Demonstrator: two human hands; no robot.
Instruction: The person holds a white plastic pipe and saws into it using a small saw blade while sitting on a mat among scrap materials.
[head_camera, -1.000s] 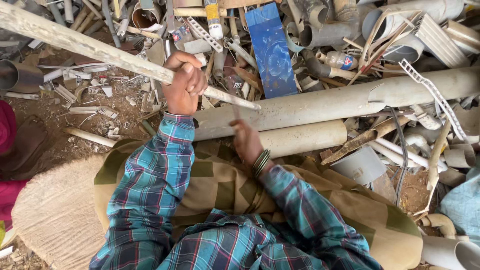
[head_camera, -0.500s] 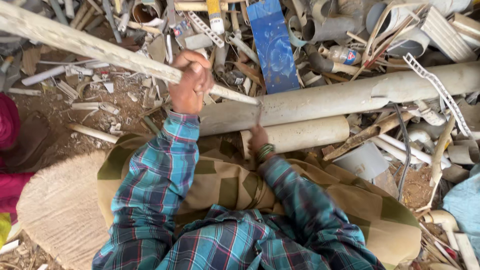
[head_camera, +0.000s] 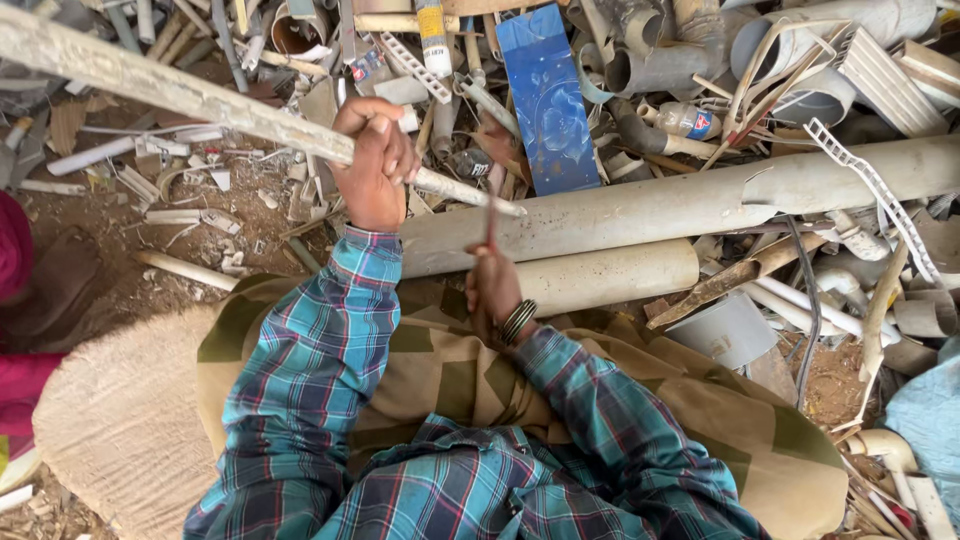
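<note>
Pipe (head_camera: 200, 95), long, thin and dirty-white, runs slantwise from the upper left corner of the view down to its tip near the middle, above the lap. Nearest, the cloth (head_camera: 700, 440) over the knees is draped as before. Just beyond it the right hand (head_camera: 495, 290), with bangles at the wrist, is closed round a thin dark tool (head_camera: 490, 205); half a second ago that hand lay low against the short fat pipe (head_camera: 610, 275), and now the tool stands raised and blurred, its end close under the pipe's tip, so a stroke at the tip seems to be under way. The left hand (head_camera: 375, 165) is wrapped tight round the pipe a little back from the tip and has kept the same hold throughout, steadying it. Behind both hands lies the long fat pipe (head_camera: 760, 195), unmoved, and farther off the scrap heap with a blue panel (head_camera: 548, 100) and a small bottle (head_camera: 685, 120).
</note>
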